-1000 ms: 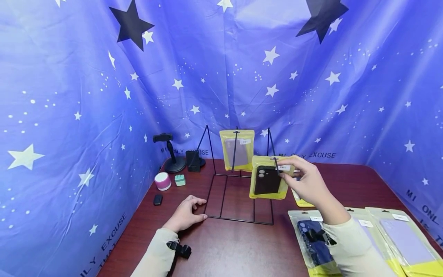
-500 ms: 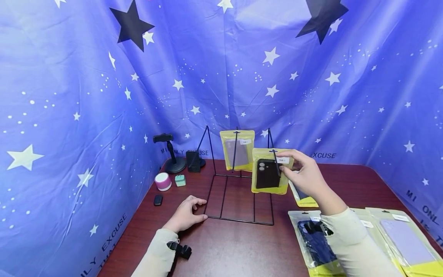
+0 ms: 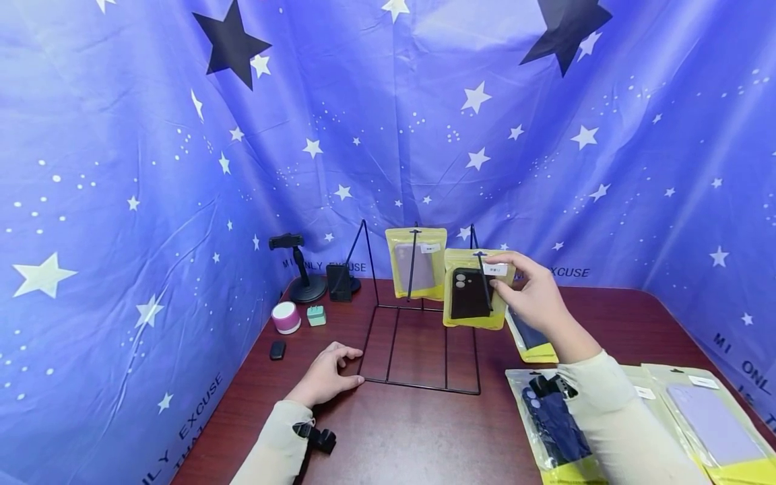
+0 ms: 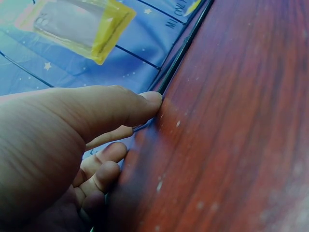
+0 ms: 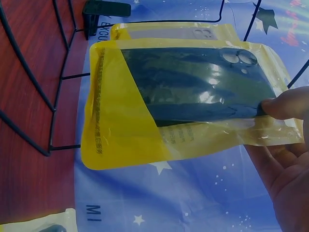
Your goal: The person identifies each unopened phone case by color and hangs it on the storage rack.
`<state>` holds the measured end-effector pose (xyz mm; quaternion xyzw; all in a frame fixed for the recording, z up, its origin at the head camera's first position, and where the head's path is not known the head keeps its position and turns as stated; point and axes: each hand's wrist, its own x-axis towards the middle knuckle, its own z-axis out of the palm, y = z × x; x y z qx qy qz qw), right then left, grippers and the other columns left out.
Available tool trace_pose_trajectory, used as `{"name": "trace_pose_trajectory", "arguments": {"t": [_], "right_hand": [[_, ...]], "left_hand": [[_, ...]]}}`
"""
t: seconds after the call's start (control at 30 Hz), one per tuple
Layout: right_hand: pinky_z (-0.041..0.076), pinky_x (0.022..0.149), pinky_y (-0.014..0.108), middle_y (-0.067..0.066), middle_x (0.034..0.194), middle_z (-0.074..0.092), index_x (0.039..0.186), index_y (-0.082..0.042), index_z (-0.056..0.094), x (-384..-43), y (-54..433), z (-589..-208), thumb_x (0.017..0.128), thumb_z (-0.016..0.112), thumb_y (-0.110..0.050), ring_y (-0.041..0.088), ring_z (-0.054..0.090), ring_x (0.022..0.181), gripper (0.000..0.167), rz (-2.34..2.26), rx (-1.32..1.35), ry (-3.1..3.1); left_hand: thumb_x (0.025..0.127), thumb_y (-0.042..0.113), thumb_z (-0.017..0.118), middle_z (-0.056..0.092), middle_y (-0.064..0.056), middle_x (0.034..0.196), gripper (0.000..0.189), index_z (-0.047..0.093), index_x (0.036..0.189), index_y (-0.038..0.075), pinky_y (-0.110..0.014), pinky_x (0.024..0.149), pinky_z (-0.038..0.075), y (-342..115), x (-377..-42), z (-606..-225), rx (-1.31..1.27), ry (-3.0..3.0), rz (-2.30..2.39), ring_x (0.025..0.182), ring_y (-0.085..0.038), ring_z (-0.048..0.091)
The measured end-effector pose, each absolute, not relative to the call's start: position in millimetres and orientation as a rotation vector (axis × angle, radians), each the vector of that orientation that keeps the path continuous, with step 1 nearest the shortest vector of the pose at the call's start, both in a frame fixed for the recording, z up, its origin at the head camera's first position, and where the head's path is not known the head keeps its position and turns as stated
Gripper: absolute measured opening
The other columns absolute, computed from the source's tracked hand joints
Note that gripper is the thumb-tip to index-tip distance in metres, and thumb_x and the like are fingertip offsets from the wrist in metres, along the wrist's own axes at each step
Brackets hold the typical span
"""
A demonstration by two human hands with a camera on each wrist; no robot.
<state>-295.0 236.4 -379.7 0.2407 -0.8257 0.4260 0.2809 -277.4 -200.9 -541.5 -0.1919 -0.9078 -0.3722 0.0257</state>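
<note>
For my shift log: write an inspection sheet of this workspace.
Surface: dark red table
Job's things: wire rack; lilac-case pack hanging on it; black-case pack raised at its right; more packs lying at right
Clutter: phone stand, black block, round pink-and-white item, mint plug adapter, small black object, at left
Hands: left hand touches the rack's base; right hand pinches the black-case pack
Cables: nothing clearly seen
Surroundings: blue star-printed cloth behind and at both sides

"MI ONLY EXCUSE" in dark capitals on the starry blue backdrop (image 3: 376,162); held pouch's (image 3: 469,293) white label (image 3: 496,269) illegible.
</note>
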Motion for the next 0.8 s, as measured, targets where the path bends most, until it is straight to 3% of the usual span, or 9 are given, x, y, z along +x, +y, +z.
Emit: {"name": "trace_pose_trajectory", "arguments": {"t": [0.1,0.3,0.57,0.8], "right_hand": [[0.040,0.040,0.026,0.007,0.133,0.066,0.127,-0.018,0.073,-300.4,236.3,-378.6,0.091,0.075,0.005,0.013,0.050,0.048,0.043,1.170,0.627,-2.224],[0.040,0.041,0.028,0.006,0.132,0.067,0.128,-0.018,0.072,-311.5,234.7,-377.0,0.092,0.075,0.003,0.014,0.048,0.049,0.042,1.179,0.589,-2.253],[0.053,0.065,0.020,0.005,0.139,0.065,0.132,-0.016,0.071,-320.9,231.3,-375.2,0.091,0.074,0.008,0.015,0.062,0.087,0.047,1.258,0.572,-2.207],[0.053,0.065,0.020,0.015,0.136,0.065,0.134,-0.008,0.069,-332.9,229.1,-374.1,0.090,0.071,0.012,0.023,0.062,0.089,0.048,1.276,0.545,-2.207]], "left_hand": [[0.082,0.025,0.092,0.061,0.000,0.110,0.049,0.074,0.127,0.015,-0.033,0.083,0.048,-201.2,-278.2,-542.6,-0.600,-2.801,-1.148,0.095,-0.017,0.054],[0.082,0.026,0.092,0.060,0.003,0.110,0.049,0.074,0.127,0.017,-0.032,0.084,0.048,-201.7,-279.5,-544.8,-0.595,-2.805,-1.146,0.094,-0.015,0.054],[0.082,0.027,0.092,0.059,0.007,0.110,0.050,0.074,0.128,0.020,-0.031,0.085,0.048,-202.2,-280.5,-547.4,-0.572,-2.826,-1.128,0.094,-0.012,0.054],[0.082,0.027,0.092,0.059,0.005,0.110,0.050,0.074,0.128,0.018,-0.032,0.084,0.048,-202.5,-278.9,-545.6,-0.589,-2.826,-1.128,0.094,-0.013,0.054]]}}
